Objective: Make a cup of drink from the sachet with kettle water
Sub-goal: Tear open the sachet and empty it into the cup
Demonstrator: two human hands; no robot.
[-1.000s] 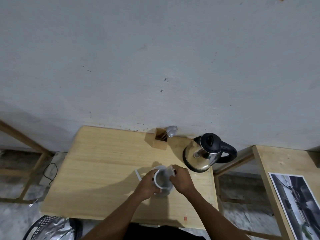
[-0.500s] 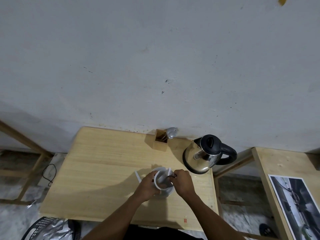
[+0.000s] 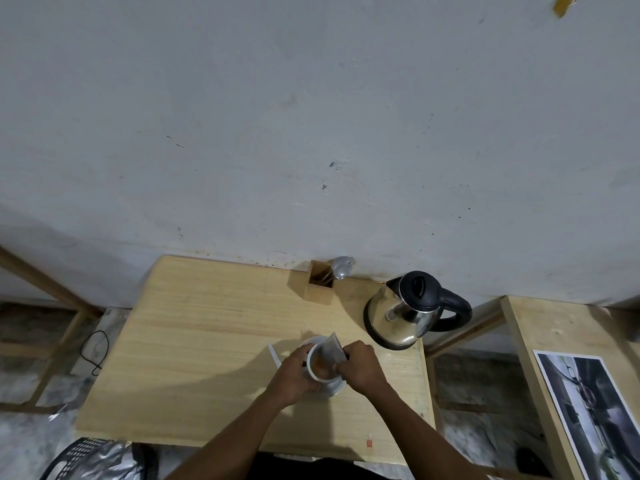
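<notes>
Head view, looking down on a wooden table (image 3: 207, 341) set against a grey wall (image 3: 311, 116).

Cup (image 3: 320, 363): white, at 5 o'clock of the table top, near its front-right part, standing on a white saucer (image 3: 335, 388). Brownish contents show inside; powder or liquid, cannot tell.

Left hand (image 3: 294, 375): at the cup's 9 o'clock, fingers wrapped round the cup's side, gripping it.

Right hand (image 3: 360, 367): at the cup's 3 o'clock, fingers closed, pinching a sachet (image 3: 333, 348). Sachet is tilted over the cup mouth, its lower end at the rim, upper end pointing toward 12 o'clock. Whether anything is falling from it cannot be made out.

White strip (image 3: 274, 355): lies flat on the table just beside the left hand, at the cup's 10 o'clock. Torn sachet top or not, cannot tell.

Kettle (image 3: 405, 313): steel body, black lid and handle, at 1 o'clock from the cup, near but apart. Handle points to 3 o'clock, spout toward 10 o'clock. Lid down.

Holder (image 3: 317, 287): small wooden box at 12 o'clock from the cup, against the wall, with a spoon (image 3: 341, 271) and fork leaning out toward 2 o'clock.

Second table (image 3: 540, 334) at far 3 o'clock, carrying a printed photo (image 3: 595, 417). Black basket (image 3: 83, 455) on the floor at 7 o'clock.
</notes>
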